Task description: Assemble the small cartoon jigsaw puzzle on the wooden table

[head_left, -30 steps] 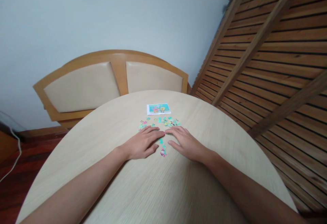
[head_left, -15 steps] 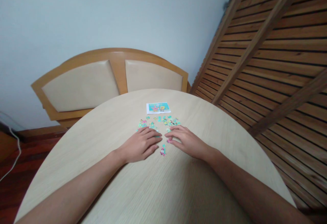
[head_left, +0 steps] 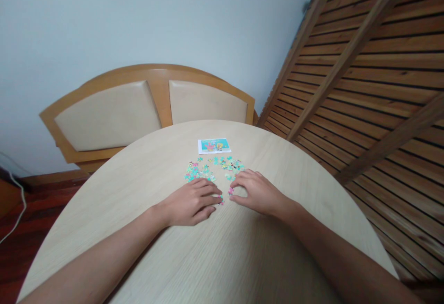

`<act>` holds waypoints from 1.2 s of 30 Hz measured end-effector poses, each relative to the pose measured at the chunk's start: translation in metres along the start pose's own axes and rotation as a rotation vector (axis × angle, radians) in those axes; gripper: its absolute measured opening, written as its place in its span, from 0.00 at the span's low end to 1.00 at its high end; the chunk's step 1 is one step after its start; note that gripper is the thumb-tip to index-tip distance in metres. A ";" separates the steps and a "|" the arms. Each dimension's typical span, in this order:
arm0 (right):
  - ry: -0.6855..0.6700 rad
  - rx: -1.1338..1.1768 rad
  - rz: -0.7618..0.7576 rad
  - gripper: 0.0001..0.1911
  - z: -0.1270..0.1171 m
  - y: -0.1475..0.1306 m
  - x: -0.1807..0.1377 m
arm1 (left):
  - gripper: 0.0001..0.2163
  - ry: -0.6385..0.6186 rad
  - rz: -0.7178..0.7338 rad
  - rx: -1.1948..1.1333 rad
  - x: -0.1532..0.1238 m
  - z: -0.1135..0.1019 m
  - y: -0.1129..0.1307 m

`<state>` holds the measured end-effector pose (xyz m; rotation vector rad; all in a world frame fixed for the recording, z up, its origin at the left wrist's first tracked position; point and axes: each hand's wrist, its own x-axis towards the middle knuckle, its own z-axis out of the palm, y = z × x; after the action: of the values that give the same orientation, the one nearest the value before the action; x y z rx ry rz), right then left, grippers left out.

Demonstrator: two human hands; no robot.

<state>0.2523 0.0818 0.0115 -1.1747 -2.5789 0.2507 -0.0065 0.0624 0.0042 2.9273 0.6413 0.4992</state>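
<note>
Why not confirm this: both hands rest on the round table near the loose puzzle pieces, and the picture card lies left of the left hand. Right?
Not quite. The head view shows the picture card beyond the puzzle pieces, farther from both hands, not left of the left hand. The rest holds.

Two bare forearms and hands, seen from my head camera.

My left hand (head_left: pixel 189 202) and right hand (head_left: pixel 258 193) wear no gloves, rings or watch, and both arms are bare right to the lower picture edge, with no sleeve showing. The fingers (head_left: pixel 211 198) are slim, with short nails; several fingertips show pink polish.
</note>
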 end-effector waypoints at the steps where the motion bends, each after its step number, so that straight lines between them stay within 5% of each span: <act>1: -0.009 -0.002 0.009 0.12 -0.001 -0.001 0.000 | 0.14 -0.008 -0.010 0.005 0.000 0.000 0.000; 13: 0.027 0.032 0.121 0.10 0.007 -0.008 0.001 | 0.14 0.008 -0.027 -0.007 -0.003 0.005 -0.005; 36: 0.028 0.140 0.048 0.11 0.009 0.001 0.003 | 0.15 0.011 -0.093 -0.056 -0.002 0.008 -0.003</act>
<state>0.2487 0.0843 0.0029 -1.1819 -2.4668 0.4151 -0.0071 0.0644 -0.0043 2.8290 0.7483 0.5143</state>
